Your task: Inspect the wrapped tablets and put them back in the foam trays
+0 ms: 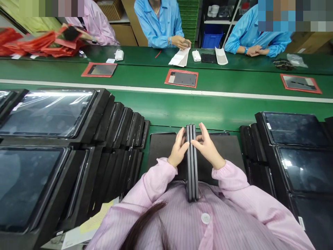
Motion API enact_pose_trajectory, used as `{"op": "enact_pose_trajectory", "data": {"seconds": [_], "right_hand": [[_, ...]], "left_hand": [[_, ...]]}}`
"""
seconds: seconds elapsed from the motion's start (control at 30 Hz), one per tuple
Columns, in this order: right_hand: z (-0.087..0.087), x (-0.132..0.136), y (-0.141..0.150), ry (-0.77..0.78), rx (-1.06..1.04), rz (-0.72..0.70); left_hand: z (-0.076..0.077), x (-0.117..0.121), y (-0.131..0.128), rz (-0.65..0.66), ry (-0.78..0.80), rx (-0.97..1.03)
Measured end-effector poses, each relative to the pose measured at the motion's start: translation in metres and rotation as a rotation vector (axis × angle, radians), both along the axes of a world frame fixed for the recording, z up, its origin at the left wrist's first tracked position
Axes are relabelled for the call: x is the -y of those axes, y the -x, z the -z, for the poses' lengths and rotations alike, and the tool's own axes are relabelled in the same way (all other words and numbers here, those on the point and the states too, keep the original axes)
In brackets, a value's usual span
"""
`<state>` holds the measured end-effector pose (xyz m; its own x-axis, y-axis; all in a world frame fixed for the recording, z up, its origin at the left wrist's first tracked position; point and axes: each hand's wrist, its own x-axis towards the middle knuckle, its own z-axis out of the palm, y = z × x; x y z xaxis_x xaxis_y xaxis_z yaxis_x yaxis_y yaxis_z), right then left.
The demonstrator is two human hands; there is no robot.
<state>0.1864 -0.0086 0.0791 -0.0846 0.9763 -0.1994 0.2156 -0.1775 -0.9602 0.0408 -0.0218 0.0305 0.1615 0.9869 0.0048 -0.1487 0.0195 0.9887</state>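
Three thin dark tablets (191,163) stand on edge, side by side, in front of my chest. My left hand (179,147) presses their left side, thumb along the near edge and fingers around the outer face. From the other side my right hand (208,146) grips the stack, its thumb on the edges and its index finger raised. Beneath them lies a black foam tray (163,149). Between the palms the tablets' flat faces are hidden; only their edges show.
Tall stacks of black foam trays with tablets (49,111) rise at my left, and more tablet stacks (299,130) at my right. Beyond runs a green conveyor (221,80) carrying red-bordered panels (181,78). Co-workers in blue (158,24) and pink sit across it. Red pouches (39,43) pile far left.
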Motion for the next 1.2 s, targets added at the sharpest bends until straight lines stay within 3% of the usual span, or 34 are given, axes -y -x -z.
{"op": "enact_pose_trajectory", "data": {"seconds": [0.13, 0.23, 0.33, 0.43, 0.53, 0.63, 0.87, 1.03, 1.13, 1.2], "right_hand": [[0.035, 0.056, 0.009, -0.281, -0.072, -0.005], [0.055, 0.084, 0.021, -0.452, -0.117, 0.057], [0.043, 0.079, 0.027, -0.562, -0.134, 0.104], [0.002, 0.055, 0.028, -0.603, -0.257, 0.104], [-0.035, 0.036, 0.028, -0.469, -0.361, 0.147], [-0.048, 0.028, 0.030, -0.325, -0.394, 0.176], [-0.044, 0.016, 0.035, -0.250, -0.414, 0.173], [-0.047, -0.005, 0.038, -0.195, -0.374, 0.190], [-0.036, -0.016, 0.036, -0.228, -0.335, 0.188], [-0.019, -0.018, 0.032, -0.354, -0.290, 0.151]], "left_hand": [[0.034, 0.063, -0.007, -0.042, -0.096, -0.069], [0.042, 0.083, -0.012, -0.086, -0.216, -0.071], [0.014, 0.069, -0.017, -0.191, -0.363, -0.081], [-0.038, 0.043, -0.022, -0.221, -0.438, -0.117], [-0.082, 0.024, -0.025, -0.161, -0.349, -0.141], [-0.100, 0.015, -0.027, -0.142, -0.168, -0.080], [-0.097, 0.000, -0.026, -0.165, 0.033, 0.083], [-0.095, -0.019, -0.025, -0.184, 0.090, 0.134], [-0.080, -0.029, -0.025, -0.212, 0.063, 0.111], [-0.062, -0.032, -0.025, -0.232, 0.032, 0.100]]}}
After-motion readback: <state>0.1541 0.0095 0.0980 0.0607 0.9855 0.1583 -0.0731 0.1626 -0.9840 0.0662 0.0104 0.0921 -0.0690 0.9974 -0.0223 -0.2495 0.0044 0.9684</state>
